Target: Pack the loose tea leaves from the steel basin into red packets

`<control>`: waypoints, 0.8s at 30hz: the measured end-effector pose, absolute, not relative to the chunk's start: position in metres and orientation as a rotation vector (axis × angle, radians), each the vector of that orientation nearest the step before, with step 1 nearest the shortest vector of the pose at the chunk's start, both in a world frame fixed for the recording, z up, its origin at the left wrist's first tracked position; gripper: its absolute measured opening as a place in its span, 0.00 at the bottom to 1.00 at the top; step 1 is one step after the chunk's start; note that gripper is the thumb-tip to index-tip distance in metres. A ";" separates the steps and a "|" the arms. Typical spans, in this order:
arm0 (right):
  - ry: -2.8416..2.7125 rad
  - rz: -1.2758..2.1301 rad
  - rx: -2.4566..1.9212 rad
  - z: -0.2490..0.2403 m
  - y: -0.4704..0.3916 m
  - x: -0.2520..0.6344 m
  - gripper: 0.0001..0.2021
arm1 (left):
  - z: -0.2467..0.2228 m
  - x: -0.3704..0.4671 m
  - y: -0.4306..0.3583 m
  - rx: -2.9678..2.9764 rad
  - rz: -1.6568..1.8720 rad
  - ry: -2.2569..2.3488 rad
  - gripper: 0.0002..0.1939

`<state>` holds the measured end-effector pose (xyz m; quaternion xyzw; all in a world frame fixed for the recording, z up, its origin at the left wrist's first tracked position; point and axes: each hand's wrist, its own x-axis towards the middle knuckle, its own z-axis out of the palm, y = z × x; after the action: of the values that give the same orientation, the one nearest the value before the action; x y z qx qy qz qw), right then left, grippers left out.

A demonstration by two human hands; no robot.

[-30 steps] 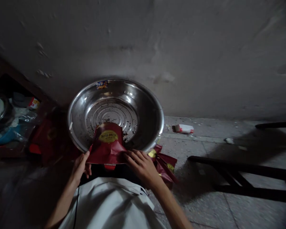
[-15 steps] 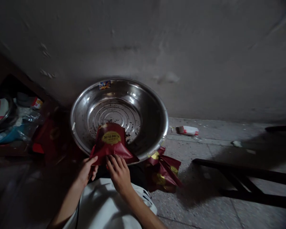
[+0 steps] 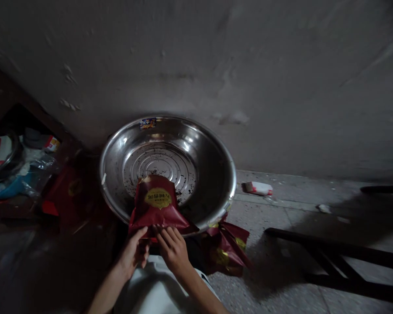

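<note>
A dark red bag (image 3: 160,216) with a gold label lies over the near rim of a wide steel basin (image 3: 216,174), its far end inside. My left hand (image 3: 134,253) pinches the bag's near edge, thumb on top and fingers curled underneath. Bent over the same edge, further right, are the fingers of my right hand (image 3: 173,248); its thumb is hidden. Small dark bits are scattered across the basin's floor. What the bag contains cannot be seen.
Another red and gold bag (image 3: 227,248) stands on the floor right of the basin. A white and red packet (image 3: 258,188) lies by the wall. Dark bars (image 3: 330,244) stretch in from the right. At left, a low shelf holds plastic bags (image 3: 39,170) and a blue item (image 3: 11,187).
The basin and floor things sit slightly lower in view. Both hands have shifted a little right and down with the bag, and my left hand has moved closer to my right along its edge.
</note>
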<state>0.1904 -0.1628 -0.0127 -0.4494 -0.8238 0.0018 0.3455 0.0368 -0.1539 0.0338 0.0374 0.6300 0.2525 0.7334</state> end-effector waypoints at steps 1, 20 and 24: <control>-2.153 -0.010 -1.156 -0.012 -0.164 0.193 0.17 | 0.031 0.039 -0.154 0.089 0.569 1.391 0.24; -2.126 0.006 -1.285 -0.003 -0.172 0.212 0.17 | 0.019 0.048 -0.157 0.197 0.640 1.361 0.29; -2.116 0.050 -1.279 -0.001 -0.171 0.210 0.17 | 0.024 0.053 -0.155 0.238 0.656 1.387 0.28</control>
<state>0.2105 -0.1710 -0.0008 -0.4885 -0.8083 0.0189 0.3280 0.0529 -0.1546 0.0238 0.1074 0.6258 0.2961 0.7136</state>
